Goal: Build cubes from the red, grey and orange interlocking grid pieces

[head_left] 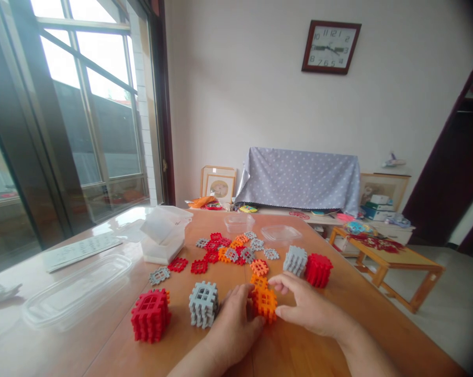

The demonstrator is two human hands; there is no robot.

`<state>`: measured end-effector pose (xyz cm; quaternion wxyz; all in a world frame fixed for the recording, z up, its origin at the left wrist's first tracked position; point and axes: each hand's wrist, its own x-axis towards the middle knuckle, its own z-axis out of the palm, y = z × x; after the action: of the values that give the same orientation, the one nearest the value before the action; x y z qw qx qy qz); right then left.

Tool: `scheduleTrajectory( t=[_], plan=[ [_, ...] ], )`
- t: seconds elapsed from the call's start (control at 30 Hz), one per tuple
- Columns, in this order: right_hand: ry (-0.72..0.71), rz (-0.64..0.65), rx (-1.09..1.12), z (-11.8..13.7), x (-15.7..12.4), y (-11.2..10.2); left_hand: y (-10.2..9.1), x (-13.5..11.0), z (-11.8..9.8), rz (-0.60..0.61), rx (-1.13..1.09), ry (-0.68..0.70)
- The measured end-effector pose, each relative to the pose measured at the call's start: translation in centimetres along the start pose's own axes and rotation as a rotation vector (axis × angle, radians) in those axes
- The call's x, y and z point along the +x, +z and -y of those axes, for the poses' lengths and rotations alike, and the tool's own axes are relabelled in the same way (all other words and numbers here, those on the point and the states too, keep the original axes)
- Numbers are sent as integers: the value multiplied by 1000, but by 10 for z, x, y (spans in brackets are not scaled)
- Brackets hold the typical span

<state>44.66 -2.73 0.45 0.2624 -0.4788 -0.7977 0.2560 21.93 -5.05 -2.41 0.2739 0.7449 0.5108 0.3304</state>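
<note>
A small stack of orange interlocking window-shaped toy pieces stands on the table between my two hands. My left hand is curled against its left side, with the thumb by the lower front edge. From the right, my right hand reaches over with thumb and fingers apart, close to the stack's right edge. A looser orange piece lies just behind. To the left stand a grey stack and a red stack; another grey stack and red stack are on the right.
Loose red, grey and orange pieces are scattered mid-table. Behind them lie a clear tub and a clear lid. On the left are a white box, a long clear lid and a paper pad.
</note>
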Motion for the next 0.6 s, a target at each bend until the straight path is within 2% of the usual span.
scheduleTrajectory(
  t=[0.17,0.47,0.6],
  plan=[
    [21,15,11,-3,1,-1,4,0,5,-10,-12,7],
    [-21,59,32,7,3,1,1,-1,2,0,-12,10],
    [-4,5,95,1,6,0,3,-1,4,0,5,5]
  ],
)
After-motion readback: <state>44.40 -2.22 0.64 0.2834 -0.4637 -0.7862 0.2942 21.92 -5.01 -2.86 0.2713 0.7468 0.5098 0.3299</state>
